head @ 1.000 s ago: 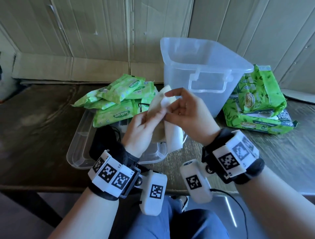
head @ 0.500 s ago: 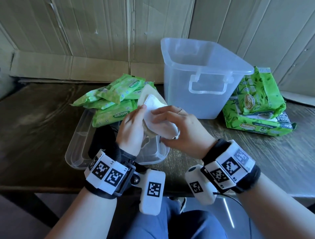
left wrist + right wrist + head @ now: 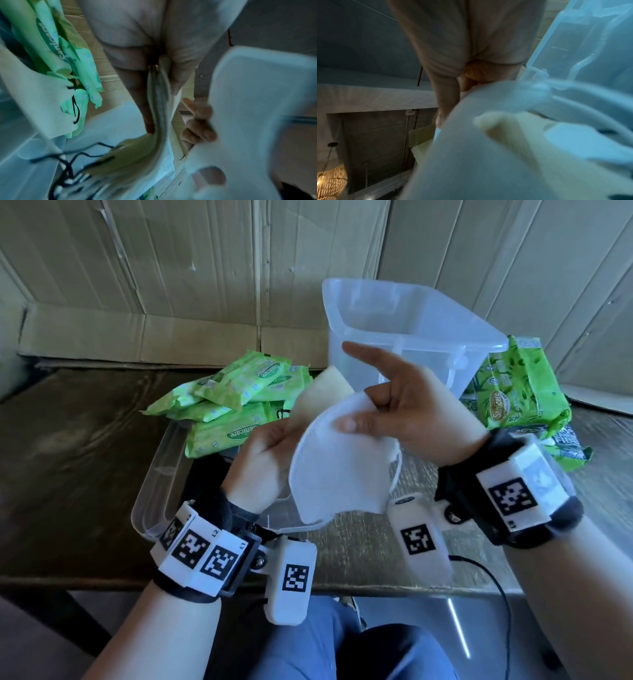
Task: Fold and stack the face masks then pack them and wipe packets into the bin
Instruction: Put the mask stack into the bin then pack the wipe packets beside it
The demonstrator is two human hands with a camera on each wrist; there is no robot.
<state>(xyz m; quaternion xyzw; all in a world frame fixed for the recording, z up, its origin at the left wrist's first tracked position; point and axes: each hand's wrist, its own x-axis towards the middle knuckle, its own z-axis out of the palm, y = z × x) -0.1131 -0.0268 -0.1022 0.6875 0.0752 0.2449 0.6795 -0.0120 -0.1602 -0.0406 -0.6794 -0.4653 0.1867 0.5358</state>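
My right hand (image 3: 363,414) pinches the top edge of a white face mask (image 3: 339,470) between thumb and curled fingers, with the index finger sticking out straight. The mask hangs in front of my left hand (image 3: 282,438), which grips a thin stack of folded beige masks (image 3: 323,390). In the left wrist view, the beige masks (image 3: 160,97) sit edge-on between thumb and fingers, their black ear loops (image 3: 68,161) dangling. The white mask (image 3: 488,155) fills the right wrist view. The clear bin (image 3: 414,333) stands upright just behind my hands.
Several small green wipe packets (image 3: 239,402) lie piled on a clear shallow lid (image 3: 154,470) at the left. Two large green wipe packs (image 3: 517,392) are stacked to the right of the bin. Cardboard panels wall off the back of the dark wooden table (image 3: 68,457).
Both hands held the white mask together over the lid. My right hand has since lifted it up and to the right, and its index finger has straightened.
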